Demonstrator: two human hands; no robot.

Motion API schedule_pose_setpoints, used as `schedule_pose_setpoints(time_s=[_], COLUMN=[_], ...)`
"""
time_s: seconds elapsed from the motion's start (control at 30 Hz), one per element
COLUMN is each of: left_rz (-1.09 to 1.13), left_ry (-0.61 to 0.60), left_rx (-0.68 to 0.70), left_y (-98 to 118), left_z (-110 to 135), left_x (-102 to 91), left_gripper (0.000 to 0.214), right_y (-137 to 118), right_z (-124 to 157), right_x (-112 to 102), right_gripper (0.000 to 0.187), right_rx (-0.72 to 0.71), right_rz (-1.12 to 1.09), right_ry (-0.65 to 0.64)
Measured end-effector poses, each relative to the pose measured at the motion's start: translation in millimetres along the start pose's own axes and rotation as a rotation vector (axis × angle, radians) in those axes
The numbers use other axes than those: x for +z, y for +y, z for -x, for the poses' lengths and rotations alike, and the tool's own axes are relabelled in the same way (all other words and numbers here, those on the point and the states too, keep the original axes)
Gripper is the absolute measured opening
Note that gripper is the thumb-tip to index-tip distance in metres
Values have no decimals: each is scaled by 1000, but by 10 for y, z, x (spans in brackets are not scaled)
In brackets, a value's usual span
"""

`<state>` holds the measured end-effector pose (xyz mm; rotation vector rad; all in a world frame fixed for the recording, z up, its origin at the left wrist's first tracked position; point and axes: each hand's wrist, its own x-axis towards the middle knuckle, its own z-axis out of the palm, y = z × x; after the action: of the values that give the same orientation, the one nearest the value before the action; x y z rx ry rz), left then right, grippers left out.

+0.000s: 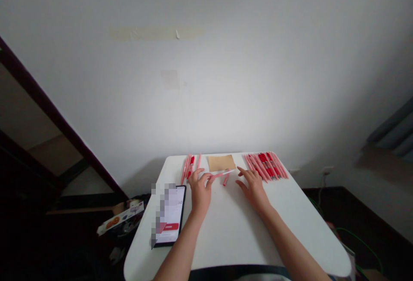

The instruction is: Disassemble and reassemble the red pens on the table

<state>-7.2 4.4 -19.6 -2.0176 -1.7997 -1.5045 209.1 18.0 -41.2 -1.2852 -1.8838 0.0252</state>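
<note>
My left hand [200,189] pinches a pink pen [222,174] between thumb and fingers, holding it level just above the white table [232,229]. A small red pen cap [225,180] lies on the table under the pen's right end. My right hand [252,185] rests flat on the table with its fingers spread, right of the cap, holding nothing. A few pink and red pens [189,167] lie behind my left hand. A row of several pink and red pens [266,165] lies behind my right hand.
A brown paper piece [221,162] lies at the table's far edge between the two pen groups. A phone [170,220] with a lit screen lies at the left of the table. A white wall stands behind. Clutter and a box [120,217] sit on the dark floor at left.
</note>
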Motion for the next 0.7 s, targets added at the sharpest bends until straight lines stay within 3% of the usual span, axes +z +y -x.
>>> schedule_pose_setpoints(time_s=[0.47,0.7], left_rz=[-181,-171], left_ry=[130,128], left_rx=[-75,-24], left_y=[1,18], left_z=[-49,-44], left_x=[-128,-128], left_gripper=[16,16], right_y=[-275,-322], right_z=[-40,-47], right_x=[-21,-90], right_gripper=[41,29], right_rx=[-248,-220], right_rz=[205,174], right_ry=[-226,-243])
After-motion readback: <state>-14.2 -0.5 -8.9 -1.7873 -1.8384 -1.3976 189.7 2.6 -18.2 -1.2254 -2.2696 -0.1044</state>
